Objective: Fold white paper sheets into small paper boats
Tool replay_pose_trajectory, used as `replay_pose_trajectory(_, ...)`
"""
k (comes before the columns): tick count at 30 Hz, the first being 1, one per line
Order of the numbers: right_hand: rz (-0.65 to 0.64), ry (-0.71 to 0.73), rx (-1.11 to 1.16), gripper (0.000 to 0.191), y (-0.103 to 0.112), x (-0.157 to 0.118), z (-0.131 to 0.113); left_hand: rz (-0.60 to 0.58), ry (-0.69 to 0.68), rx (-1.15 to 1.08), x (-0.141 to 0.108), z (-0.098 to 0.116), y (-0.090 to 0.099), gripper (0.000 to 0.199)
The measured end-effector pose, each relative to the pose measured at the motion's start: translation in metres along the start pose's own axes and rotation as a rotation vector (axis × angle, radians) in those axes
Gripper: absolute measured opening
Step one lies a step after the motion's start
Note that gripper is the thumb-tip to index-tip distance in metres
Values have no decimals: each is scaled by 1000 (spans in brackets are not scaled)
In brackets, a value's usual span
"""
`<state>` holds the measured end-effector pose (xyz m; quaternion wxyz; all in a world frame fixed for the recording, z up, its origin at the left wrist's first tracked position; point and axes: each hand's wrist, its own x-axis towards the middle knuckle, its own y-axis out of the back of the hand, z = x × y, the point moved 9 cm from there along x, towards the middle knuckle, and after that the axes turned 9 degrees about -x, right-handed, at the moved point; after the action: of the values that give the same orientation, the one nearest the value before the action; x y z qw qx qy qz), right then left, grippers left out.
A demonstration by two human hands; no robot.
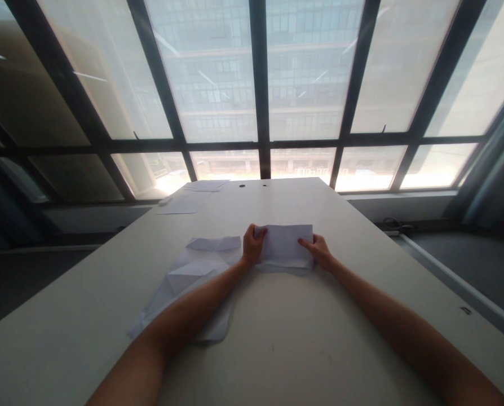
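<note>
A folded white sheet of paper (284,246) is held up a little over the table, its broad side facing me. My left hand (253,243) grips its left edge with the thumb on the near face. At the right edge my right hand (316,249) pinches it the same way, thumb in front; the fingers behind the paper are hidden. Creased white papers (201,269) lie left of the held sheet, partly covered by my left forearm.
The long white table (294,338) stretches toward the windows (303,67). More flat white sheets (180,203) rest at its far left. Two dark round spots (242,186) mark the far end. A small dark item (465,310) lies near the right edge.
</note>
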<state>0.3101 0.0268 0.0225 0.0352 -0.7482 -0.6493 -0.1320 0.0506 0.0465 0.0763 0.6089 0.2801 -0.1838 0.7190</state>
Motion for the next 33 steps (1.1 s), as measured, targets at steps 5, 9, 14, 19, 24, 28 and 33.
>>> replay_pose_trajectory(5,121,-6,-54,54,8,0,4,-33,-24,-61,-5,3,-5,27)
replay_pose_trajectory(9,235,54,-93,52,18,0,-2,-118,58,-260,-4,-13,-18,40)
replay_pose_trajectory(14,308,106,-167,46,25,1,-2,-174,178,-340,-5,-29,-26,48)
replay_pose_trajectory(19,221,114,-128,46,16,3,-3,-67,132,-306,-3,-19,-13,42)
replay_pose_trajectory(24,40,90,-111,52,-2,2,-5,63,129,-230,0,-22,0,47)
replay_pose_trajectory(28,101,39,-191,52,6,3,3,42,62,-116,1,-27,-2,58)
replay_pose_trajectory(33,187,45,-441,42,13,6,4,-162,-12,242,-7,-26,-19,60)
